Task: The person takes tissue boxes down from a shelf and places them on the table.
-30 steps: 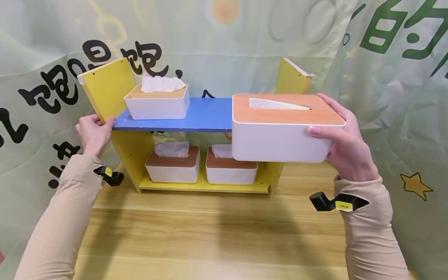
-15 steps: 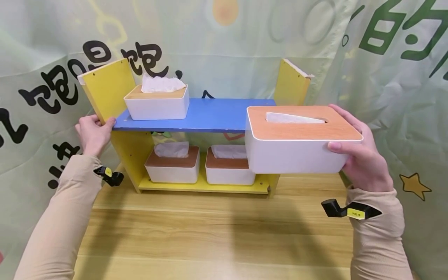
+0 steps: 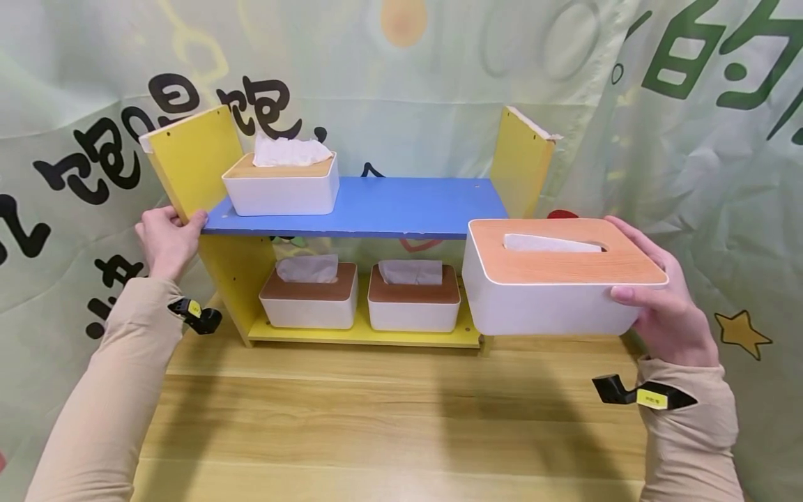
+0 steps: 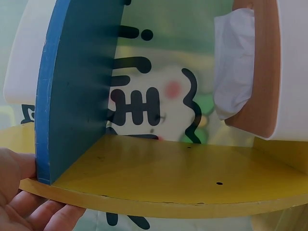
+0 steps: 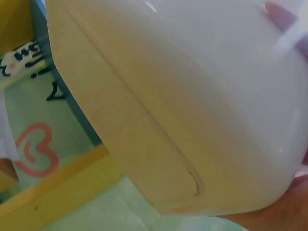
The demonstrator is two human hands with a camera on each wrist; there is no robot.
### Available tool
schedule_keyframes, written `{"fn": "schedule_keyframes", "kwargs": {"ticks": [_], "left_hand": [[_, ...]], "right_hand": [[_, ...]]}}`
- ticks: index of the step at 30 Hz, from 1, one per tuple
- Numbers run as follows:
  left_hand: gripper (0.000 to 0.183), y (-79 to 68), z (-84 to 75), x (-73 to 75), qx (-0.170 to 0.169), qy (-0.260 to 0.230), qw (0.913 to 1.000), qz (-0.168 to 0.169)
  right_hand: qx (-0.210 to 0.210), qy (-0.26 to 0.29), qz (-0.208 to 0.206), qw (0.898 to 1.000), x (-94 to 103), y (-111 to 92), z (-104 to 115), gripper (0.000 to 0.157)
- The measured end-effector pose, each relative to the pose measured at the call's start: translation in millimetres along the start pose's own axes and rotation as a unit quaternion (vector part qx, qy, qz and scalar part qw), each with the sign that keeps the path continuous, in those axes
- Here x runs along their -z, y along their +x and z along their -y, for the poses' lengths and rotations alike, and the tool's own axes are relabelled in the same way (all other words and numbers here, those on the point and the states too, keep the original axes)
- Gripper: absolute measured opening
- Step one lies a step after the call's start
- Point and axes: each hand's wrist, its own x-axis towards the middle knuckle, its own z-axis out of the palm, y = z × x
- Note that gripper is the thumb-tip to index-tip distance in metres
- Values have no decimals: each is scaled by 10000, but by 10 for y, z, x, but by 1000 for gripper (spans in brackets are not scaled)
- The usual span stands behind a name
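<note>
Your left hand (image 3: 166,240) grips the side panel (image 3: 197,157) of the shelf (image 3: 408,199), seemingly bracing it; that wrist's label (image 3: 194,307) is too small to read; right of centre, a tissue box (image 3: 564,279) above the desk (image 3: 351,418) is clamped in your right hand (image 3: 676,314), likely mid-transfer, so keep it level; the backdrop (image 3: 709,160) reads 的

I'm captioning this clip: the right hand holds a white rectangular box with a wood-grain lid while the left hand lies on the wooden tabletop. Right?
Not quite. The left hand isn't on the wooden tabletop; it grips the flat yellow side panel, as the left wrist view shows. The right hand does hold the white rectangular box.
</note>
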Motion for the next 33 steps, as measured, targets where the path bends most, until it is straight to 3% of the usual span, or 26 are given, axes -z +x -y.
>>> {"fn": "schedule_keyframes", "kwargs": {"ticks": [12,20,33], "left_hand": [[54,13,16,-13,88,-92,9999,87],[55,4,11,-6,80,-43,9999,82],[54,5,3,-5,47,-35,10000,42]], "right_hand": [[12,-317,-195,9993,324,-182,-235,89],[336,-140,145,9992,531,-276,-439,93],[-100,-277,-53,9996,646,-482,-525,99]]}}
